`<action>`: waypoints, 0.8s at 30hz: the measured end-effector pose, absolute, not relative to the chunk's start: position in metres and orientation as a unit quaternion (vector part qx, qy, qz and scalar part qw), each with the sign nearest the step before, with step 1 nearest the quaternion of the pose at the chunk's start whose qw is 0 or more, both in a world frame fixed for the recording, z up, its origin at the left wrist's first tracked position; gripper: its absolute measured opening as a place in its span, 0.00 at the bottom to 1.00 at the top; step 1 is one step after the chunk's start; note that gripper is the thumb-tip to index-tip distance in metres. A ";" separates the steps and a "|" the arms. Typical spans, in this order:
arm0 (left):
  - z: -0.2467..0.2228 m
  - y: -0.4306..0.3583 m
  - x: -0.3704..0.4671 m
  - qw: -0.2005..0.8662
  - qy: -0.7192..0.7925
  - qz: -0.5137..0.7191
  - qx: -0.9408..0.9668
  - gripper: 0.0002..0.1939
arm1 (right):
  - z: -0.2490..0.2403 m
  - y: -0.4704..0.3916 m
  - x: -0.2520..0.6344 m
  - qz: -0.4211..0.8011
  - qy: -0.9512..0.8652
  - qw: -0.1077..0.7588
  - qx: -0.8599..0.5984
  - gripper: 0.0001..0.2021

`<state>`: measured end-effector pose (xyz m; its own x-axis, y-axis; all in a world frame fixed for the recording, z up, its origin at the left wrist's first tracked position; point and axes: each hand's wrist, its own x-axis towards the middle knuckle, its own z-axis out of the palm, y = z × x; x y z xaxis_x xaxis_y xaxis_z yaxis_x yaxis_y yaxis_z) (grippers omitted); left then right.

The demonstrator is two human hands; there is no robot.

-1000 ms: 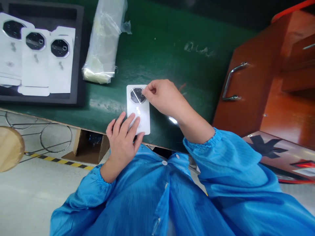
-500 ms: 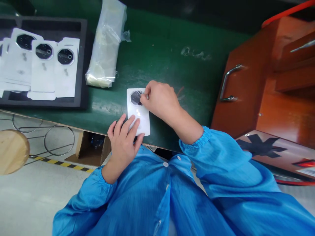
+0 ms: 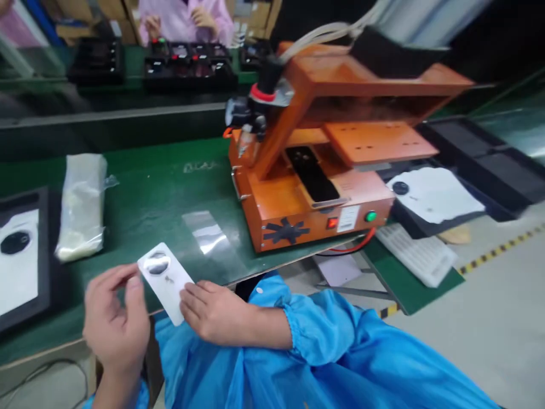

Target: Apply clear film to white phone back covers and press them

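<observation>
A white phone back cover point(image 3: 174, 287) with a shiny dark camera window point(image 3: 156, 263) is tilted at the bench's front edge. My left hand point(image 3: 117, 321), a little blurred, has its thumb and forefinger closed at the cover's upper left corner. On the lower right edge, the fingers of my right hand point(image 3: 215, 312) lie together over the cover; its thumb is hidden. A clear film point(image 3: 208, 233) lies on the green bench just beyond the cover.
An orange press machine point(image 3: 272, 199) holds a dark phone point(image 3: 310, 173). Left stand a plastic-wrapped bundle point(image 3: 83, 207) and a black tray point(image 3: 45, 250) with white covers. Another tray point(image 3: 411, 224) is at right. A person in pink point(image 3: 183, 20) works across the bench.
The view has swung right, bringing the machine in. My right hand has gone from the camera window to the lower right edge, my left to the upper left corner. The clear film now shows.
</observation>
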<state>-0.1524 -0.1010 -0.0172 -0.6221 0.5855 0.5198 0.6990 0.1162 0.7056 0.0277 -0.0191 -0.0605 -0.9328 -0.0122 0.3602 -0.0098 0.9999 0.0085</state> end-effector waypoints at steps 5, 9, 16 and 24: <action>0.034 0.008 -0.078 -0.289 -0.584 -0.453 -0.609 0.12 | -0.012 0.000 0.125 0.013 -0.920 0.384 -0.082 0.13; 0.059 0.106 0.000 -0.493 -0.480 -0.486 -0.539 0.25 | 0.016 -0.002 0.212 0.077 -0.864 0.433 -0.244 0.17; 0.064 0.205 0.064 -0.547 -0.427 -0.618 -0.369 0.06 | 0.017 0.009 0.312 -0.085 -0.739 0.530 -0.408 0.24; 0.061 0.238 0.057 -0.525 -0.446 -0.646 -0.330 0.08 | -0.008 0.123 0.321 -0.107 -0.751 0.435 -0.485 0.12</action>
<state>0.0565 0.2380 0.0607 -0.2318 0.9719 -0.0411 -0.3836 -0.0525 0.9220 0.3206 0.1230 -0.0082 -0.1506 0.6361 0.7567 0.8215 0.5064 -0.2622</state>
